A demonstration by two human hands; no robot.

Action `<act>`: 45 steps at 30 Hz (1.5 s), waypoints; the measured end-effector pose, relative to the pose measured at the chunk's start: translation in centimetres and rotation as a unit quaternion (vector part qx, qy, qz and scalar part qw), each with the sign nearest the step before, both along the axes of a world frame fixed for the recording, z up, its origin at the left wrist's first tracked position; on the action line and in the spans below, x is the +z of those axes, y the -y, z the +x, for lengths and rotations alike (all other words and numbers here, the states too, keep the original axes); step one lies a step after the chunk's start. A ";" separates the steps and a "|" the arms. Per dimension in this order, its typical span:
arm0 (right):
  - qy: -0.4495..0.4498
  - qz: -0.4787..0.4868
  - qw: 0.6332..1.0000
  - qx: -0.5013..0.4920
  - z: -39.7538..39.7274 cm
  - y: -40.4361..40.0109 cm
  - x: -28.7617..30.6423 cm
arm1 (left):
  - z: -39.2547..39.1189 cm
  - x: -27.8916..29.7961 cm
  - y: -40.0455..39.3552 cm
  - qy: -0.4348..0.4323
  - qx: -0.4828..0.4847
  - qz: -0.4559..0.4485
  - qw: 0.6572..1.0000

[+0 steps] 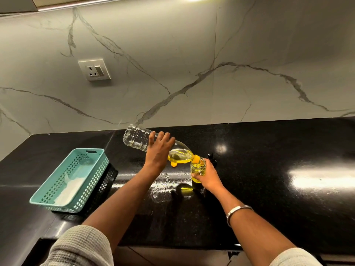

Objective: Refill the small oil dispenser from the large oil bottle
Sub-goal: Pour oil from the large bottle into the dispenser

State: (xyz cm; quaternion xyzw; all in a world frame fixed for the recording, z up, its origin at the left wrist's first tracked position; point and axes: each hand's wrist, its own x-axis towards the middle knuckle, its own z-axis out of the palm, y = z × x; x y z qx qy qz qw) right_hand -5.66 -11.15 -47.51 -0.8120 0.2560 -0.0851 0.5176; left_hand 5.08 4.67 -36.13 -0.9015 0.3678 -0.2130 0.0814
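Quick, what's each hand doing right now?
Left hand: closed around the large oil bottle, tilted to pour.
Right hand: closed around the small oil dispenser on the counter.

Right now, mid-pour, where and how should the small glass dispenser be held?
Grip the small dispenser around its lower body from the right side, as the right hand does. Its open mouth sits under the large oil bottle neck, tipped by the left hand from the left, so top and left are taken.

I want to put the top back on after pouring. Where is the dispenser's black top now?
In the head view, the black top stands on the counter just behind the right hand, right of the dispenser.
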 end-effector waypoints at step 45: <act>0.001 -0.001 1.000 0.000 0.3 0.1 -0.6 | -0.1 0.5 0.1 0.008 -0.003 0.007 1.000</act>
